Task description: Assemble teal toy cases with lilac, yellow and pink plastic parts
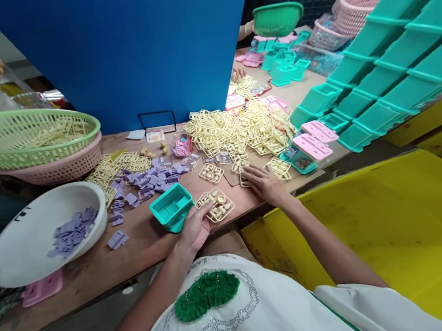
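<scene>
My left hand [195, 228] grips a cream plastic frame of small parts [217, 205] by its near edge, just right of a small teal tray [171, 206] on the wooden table [95, 265]. My right hand [263, 182] lies on the table with fingers spread, its fingertips on another cream frame [244, 173] at the edge of a big heap of cream frames [236, 130]. A third loose cream frame [211, 173] lies just beyond.
Purple pieces [144, 179] are scattered left of centre and fill a white bowl [19, 254]. Green and pink baskets [28, 140] stand far left. Stacked teal trays [396, 64] rise at right above yellow bins [377, 220]. Another person's hand [237, 71] works behind the blue divider [126, 47].
</scene>
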Demonstrator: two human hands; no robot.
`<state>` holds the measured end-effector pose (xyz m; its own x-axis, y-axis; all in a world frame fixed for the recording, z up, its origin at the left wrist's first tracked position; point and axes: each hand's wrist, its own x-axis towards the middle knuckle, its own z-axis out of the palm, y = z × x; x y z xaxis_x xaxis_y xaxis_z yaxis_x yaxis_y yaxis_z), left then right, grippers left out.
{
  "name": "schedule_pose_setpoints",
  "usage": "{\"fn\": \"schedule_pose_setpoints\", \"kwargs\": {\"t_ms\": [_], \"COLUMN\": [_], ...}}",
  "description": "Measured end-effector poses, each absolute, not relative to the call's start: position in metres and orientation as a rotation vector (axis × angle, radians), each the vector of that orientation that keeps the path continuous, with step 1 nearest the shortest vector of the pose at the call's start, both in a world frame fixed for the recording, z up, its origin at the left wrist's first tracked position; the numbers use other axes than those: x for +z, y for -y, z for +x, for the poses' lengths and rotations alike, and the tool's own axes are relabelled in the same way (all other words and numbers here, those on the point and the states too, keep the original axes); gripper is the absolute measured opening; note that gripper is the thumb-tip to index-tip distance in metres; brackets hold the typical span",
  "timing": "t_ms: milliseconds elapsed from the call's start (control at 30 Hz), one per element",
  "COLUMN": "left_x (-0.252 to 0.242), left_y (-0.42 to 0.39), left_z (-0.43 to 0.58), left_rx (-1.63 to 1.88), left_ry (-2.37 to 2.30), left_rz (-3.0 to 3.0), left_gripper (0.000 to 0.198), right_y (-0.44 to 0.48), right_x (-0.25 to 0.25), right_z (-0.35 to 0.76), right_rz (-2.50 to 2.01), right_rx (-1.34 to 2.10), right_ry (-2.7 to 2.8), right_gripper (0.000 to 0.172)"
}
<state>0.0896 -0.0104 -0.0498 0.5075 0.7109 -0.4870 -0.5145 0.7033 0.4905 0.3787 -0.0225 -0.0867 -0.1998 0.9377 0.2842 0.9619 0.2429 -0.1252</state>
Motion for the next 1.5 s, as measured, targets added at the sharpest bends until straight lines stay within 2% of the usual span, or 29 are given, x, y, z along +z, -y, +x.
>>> {"fn": "schedule_pose_setpoints", "kwargs": {"t_ms": [133,300,433,633,800,933,1067,1233,1267,1400,1500], "left_x": [-0.055,-0.053,-0.049,-0.056,-0.067,-0.073,-0.078,-0.087,-0.088,-0.089,-0.086], "left_y": [0.016,0.02,0.023,0.025,0.02,0.015,0.011,0.009,0.01,0.011,0.011], "left_z": [0.087,0.085,0.075,0.063,0.063,0.063,0.058,0.048,0.047,0.047,0.05], "left_rx": [0.668,0.603,0.589,0.622,0.584,0.548,0.534,0.513,0.512,0.506,0.507], "left_ry": [-0.671,-0.663,-0.672,-0.654,-0.624,-0.582,-0.477,-0.384,-0.379,-0.376,-0.365], "left_rz": [0.355,0.447,0.472,0.438,0.416,0.426,0.441,0.417,0.417,0.433,0.448], "left_gripper": [0.029,0.03,0.032,0.038,0.04,0.041,0.049,0.053,0.052,0.051,0.053], "right_y": [0.004,-0.027,-0.04,-0.022,-0.007,-0.032,-0.096,-0.163,-0.171,-0.192,-0.2], "right_x": [-0.084,-0.075,-0.072,-0.059,-0.054,-0.049,-0.035,-0.031,-0.03,-0.019,-0.006], "right_z": [0.373,0.306,0.28,0.322,0.373,0.377,0.338,0.289,0.288,0.309,0.334], "right_rz": [-1.801,-1.68,-1.659,-1.459,-1.577,-1.591,-1.753,-2.176,-2.191,-2.163,-2.153], "right_rx": [-0.202,-0.143,-0.172,-0.477,-0.671,-0.444,-0.206,-0.069,-0.048,0.006,0.018], "right_ry": [2.069,2.176,2.252,2.028,2.02,2.124,2.072,2.039,2.04,2.023,2.0], "right_gripper": [0.037,0.04,0.024,0.023,0.022,0.032,0.043,0.074,0.076,0.059,0.053]}}
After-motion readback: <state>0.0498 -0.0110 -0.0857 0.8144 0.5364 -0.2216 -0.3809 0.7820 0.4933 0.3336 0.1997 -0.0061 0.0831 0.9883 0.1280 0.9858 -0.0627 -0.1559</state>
